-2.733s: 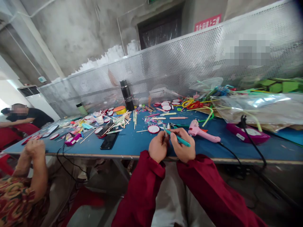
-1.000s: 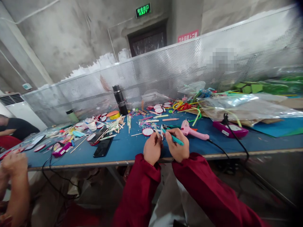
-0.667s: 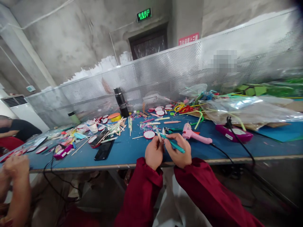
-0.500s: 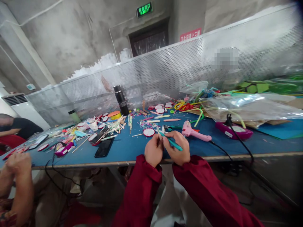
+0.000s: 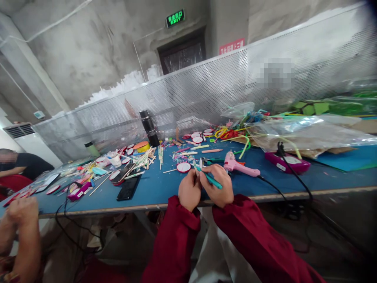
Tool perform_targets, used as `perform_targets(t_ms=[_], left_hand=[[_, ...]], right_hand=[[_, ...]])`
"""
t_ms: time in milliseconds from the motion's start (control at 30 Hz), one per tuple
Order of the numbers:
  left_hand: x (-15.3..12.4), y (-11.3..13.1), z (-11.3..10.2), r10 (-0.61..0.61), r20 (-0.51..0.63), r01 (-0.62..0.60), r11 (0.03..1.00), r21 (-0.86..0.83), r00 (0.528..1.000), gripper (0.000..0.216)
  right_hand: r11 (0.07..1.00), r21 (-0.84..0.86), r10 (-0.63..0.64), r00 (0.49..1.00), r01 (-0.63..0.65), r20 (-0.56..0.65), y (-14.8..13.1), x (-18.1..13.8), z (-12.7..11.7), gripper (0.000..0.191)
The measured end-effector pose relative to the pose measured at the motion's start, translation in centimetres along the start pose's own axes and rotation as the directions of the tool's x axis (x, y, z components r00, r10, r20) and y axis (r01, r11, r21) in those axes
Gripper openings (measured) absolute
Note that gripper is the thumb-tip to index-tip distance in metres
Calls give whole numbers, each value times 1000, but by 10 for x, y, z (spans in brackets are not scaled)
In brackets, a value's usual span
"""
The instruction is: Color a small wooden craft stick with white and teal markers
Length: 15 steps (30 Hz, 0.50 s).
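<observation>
Above the dark doorway [image 5: 182, 56], beyond the perforated metal screen [image 5: 203, 84], we read EXIT in green under a row of Chinese characters on the lit sign [image 5: 175, 17]; the red sign [image 5: 232, 46] to its lower right bears pale characters too blurred for us to make out. Over the front part of the blue table [image 5: 165, 186], our two hands meet: our left hand [image 5: 190, 189] pinches a small pale piece [image 5: 197, 166], and our right hand [image 5: 219, 184] grips a teal pen-like tool [image 5: 214, 181], its tip seemingly touching that piece, though our fingers partly hide the spot. Just beyond our left hand lies a red-rimmed white disc [image 5: 183, 168]; beside our right hand we have a pink glue gun [image 5: 240, 166]. Farther right, a purple box [image 5: 287, 165] carries a white label whose print is too small to read. Off to the left, a dark phone [image 5: 129, 188] lies near a heap of sticks [image 5: 145, 159], and behind them stands a black flask [image 5: 149, 129].
</observation>
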<state>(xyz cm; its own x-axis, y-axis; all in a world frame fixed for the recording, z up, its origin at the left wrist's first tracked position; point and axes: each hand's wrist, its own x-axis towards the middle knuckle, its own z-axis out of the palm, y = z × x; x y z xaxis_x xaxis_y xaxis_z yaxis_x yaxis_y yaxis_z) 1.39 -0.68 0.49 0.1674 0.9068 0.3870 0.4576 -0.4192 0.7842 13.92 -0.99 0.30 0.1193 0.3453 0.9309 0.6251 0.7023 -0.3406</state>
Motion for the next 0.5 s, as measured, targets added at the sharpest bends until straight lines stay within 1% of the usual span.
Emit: perform_targets(t_ms=[67,233,367,500], left_hand=[[0,-1,0,28,-6,-28,1000,4,1000,15],[1,-2,0,30,-12,-30,999,20,999,16],[1,-3,0,34,-8,-34,999,22,999,19],[1,-4,1,38,-14,-38,999,29,999,19]], right_hand=[[1000,-8,12,1000,-12,12,0,0,0,3],[1000,-31,4,1000,-4,5,-1,1,0,4],[999,-31,13,1000,-13,2,-1,2,-1,5],[1000,-20,-4,1000,4,-9,-2,3,-1,5]])
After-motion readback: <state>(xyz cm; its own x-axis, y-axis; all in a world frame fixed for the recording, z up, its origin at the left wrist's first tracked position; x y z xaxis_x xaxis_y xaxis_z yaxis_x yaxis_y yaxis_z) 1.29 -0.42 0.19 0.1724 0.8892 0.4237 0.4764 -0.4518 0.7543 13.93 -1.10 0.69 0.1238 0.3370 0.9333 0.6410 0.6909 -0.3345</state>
